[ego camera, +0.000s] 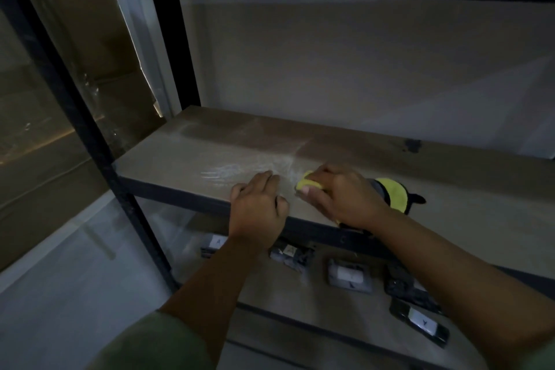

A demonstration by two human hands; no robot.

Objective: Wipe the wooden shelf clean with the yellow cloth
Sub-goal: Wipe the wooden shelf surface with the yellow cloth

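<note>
Step in hand: wiping the wooden shelf near its front edge.
Right hand: fingers curled round the bunched yellow cloth, pressing it onto the board; part of the cloth trails behind the wrist.
Left hand: flat on the shelf, fingers relaxed, holding nothing, just beside the cloth.
Surface: pale streaks show left of the cloth; the rear right strip looks darker.
Technique: keep even pressure, overlap strokes, work from back to front.
Caution: dark mark at rear right probably needs extra passes.

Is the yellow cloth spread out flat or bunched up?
Bunched up. The right hand grips the cloth in a wad on the shelf; yellow folds stick out both sides.
</note>
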